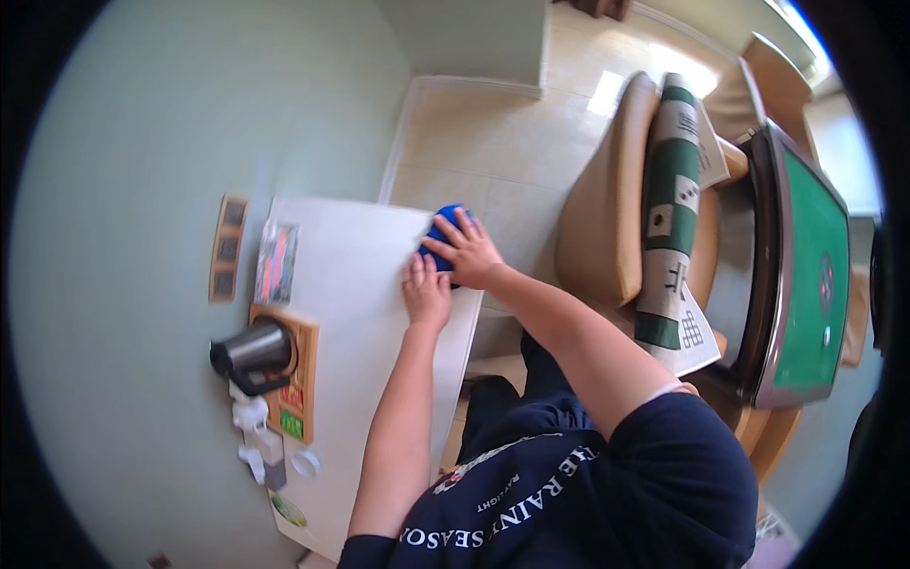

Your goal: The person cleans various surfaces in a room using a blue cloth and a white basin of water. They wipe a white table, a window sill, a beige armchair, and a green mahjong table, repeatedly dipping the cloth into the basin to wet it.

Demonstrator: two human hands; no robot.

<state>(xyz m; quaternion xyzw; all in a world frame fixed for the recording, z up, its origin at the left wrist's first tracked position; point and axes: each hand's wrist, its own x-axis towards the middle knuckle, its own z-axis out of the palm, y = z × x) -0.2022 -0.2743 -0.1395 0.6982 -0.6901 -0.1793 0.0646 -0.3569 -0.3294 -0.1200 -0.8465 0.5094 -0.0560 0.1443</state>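
A deep blue, soft-looking thing point(445, 224) lies at the far right corner of the white table point(360, 313); most of it is covered by my hands, so I cannot tell its kind. My right hand point(468, 252) rests across it with the fingers spread and stretched out. Just nearer and to the left, my left hand point(427, 296) lies flat on the table, its fingers straight and the tips beside the blue thing's near edge.
Along the wall stand a wooden tray point(308, 379), a dark kettle point(261, 356), white cups point(250, 414) and a clear pack point(278, 264). To the right are a tan chair point(607, 199) with a rolled green-and-white mat point(671, 190) and a green-topped game table point(813, 275).
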